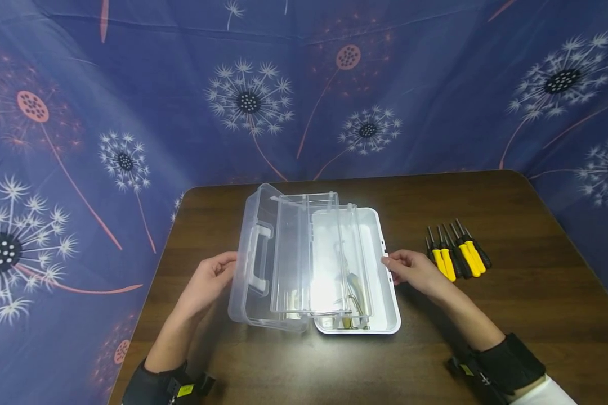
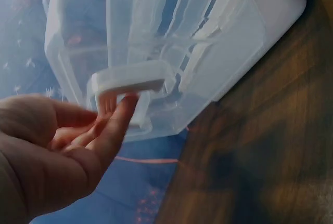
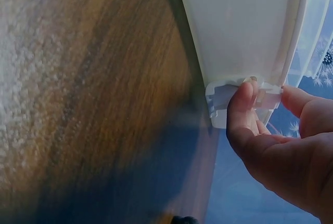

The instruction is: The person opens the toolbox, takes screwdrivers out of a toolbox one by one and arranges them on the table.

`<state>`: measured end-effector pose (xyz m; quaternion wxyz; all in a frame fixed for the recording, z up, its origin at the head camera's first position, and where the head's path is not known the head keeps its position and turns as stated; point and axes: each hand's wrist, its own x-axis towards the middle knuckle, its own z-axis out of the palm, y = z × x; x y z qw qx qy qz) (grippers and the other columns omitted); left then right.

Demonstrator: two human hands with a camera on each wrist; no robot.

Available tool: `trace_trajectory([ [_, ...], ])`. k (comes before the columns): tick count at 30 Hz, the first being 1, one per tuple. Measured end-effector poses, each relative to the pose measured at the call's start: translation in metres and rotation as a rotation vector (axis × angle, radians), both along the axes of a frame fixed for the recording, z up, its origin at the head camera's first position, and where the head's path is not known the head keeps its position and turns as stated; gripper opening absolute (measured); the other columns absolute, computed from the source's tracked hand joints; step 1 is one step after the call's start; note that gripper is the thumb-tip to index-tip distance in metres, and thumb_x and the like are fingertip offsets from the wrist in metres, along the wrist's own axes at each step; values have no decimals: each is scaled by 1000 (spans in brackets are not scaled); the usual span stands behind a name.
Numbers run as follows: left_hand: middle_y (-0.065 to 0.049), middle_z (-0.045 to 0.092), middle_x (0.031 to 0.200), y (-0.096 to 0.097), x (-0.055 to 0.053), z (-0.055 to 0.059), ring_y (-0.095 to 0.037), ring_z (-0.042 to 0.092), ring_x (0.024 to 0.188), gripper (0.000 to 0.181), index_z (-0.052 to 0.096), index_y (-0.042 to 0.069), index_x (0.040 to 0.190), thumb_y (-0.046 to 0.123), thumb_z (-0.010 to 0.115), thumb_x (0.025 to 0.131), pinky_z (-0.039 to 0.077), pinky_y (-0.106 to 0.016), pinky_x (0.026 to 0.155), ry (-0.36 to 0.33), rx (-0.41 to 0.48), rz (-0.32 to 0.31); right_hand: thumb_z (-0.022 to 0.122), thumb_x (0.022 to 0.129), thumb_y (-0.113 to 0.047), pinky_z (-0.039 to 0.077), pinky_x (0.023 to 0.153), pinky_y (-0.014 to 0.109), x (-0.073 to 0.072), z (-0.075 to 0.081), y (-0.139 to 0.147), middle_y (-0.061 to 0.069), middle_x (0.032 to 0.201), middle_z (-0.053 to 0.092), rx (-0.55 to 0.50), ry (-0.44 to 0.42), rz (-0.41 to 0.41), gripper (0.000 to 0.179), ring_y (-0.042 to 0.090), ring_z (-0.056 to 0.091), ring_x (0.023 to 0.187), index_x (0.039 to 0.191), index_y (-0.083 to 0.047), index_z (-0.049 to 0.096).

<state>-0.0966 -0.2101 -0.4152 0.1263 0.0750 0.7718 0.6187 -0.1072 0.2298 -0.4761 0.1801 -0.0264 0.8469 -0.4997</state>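
Note:
A toolbox with a white base (image 1: 389, 315) lies on the table, its clear lid (image 1: 240, 281) swung up to the left. Clear fold-out trays (image 1: 291, 264) spread between lid and base. Metal tools, one a bent rod (image 1: 356, 304), show in the base through the plastic. My left hand (image 1: 205, 284) is at the outer face of the lid, fingers extended, with fingertips at the white handle (image 2: 130, 86). On the opposite side, my right hand (image 1: 415, 273) pinches the base's edge at the latch (image 3: 268, 98), thumb above and fingers lower down the side.
Several screwdrivers (image 1: 468, 256) with yellow and black handles lie in a row to the right, just beyond my right hand. The brown wooden table (image 1: 527, 292) ends at a blue cloth (image 1: 304, 101) with dandelion prints behind and on both sides.

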Motion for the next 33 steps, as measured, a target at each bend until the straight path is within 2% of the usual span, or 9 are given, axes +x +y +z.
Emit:
trace_trajectory([
  [2, -25, 70, 108, -3, 1, -3, -23, 69, 92, 37, 54, -13, 127, 13, 49, 101, 59, -31, 77, -62, 36, -76, 58, 95, -36, 61, 69, 33, 0, 0, 0, 20, 93, 69, -8, -4, -2, 52, 18, 66, 72, 116, 12, 59],
  [4, -19, 72, 107, -5, 1, -4, -27, 69, 95, 39, 53, -11, 129, 16, 49, 101, 59, -33, 79, -96, 66, -111, 58, 96, -34, 61, 70, 33, 0, -1, -1, 22, 95, 69, -25, -6, 7, 52, 19, 66, 73, 116, 14, 58],
  [9, -7, 72, 112, -1, -1, -1, -25, 67, 101, 42, 51, -10, 132, 18, 50, 101, 58, -33, 83, -80, 104, -133, 58, 96, -33, 61, 72, 37, 0, 0, -3, 23, 97, 68, -69, -30, 5, 54, 20, 66, 75, 120, 16, 55],
  [12, -2, 72, 110, 2, -3, 4, -21, 67, 97, 40, 50, -10, 132, 15, 50, 101, 59, -32, 79, -59, 110, -169, 58, 96, -32, 61, 73, 38, -1, 1, -7, 24, 98, 68, -88, -40, 2, 55, 20, 66, 76, 121, 16, 54],
  [15, 2, 72, 104, 4, -5, 8, -14, 65, 84, 37, 49, -9, 131, 12, 49, 101, 55, -26, 67, -45, 115, -211, 58, 96, -33, 61, 73, 39, -1, 0, -10, 24, 98, 68, -92, -49, -5, 55, 20, 66, 76, 121, 15, 53],
  [20, 0, 69, 103, 11, -7, 17, -11, 61, 74, 33, 42, -2, 131, 3, 47, 99, 53, -22, 60, -105, 225, -294, 59, 95, -34, 61, 74, 42, -1, -1, -16, 23, 97, 67, -101, -55, -25, 56, 20, 66, 76, 121, 15, 53],
  [23, 0, 68, 96, 17, -7, 23, -11, 60, 66, 37, 36, 1, 131, 0, 50, 96, 52, -21, 57, -144, 258, -297, 59, 95, -31, 61, 72, 40, -1, -2, -20, 24, 96, 68, -110, -31, -28, 53, 21, 66, 75, 119, 16, 53],
  [28, 4, 63, 84, 29, -9, 26, -8, 53, 58, 42, 33, -8, 129, -1, 51, 91, 42, -16, 51, -85, 245, -256, 59, 95, -28, 61, 70, 41, 0, -3, -24, 26, 95, 69, -127, -8, -38, 52, 20, 67, 73, 118, 18, 52],
  [33, 3, 65, 86, 39, -8, 25, -7, 55, 59, 43, 34, -12, 129, -2, 50, 91, 47, -16, 51, -37, 283, -211, 60, 95, -30, 61, 70, 42, 0, -3, -29, 24, 93, 69, -116, -4, -43, 53, 19, 67, 71, 116, 17, 54],
])
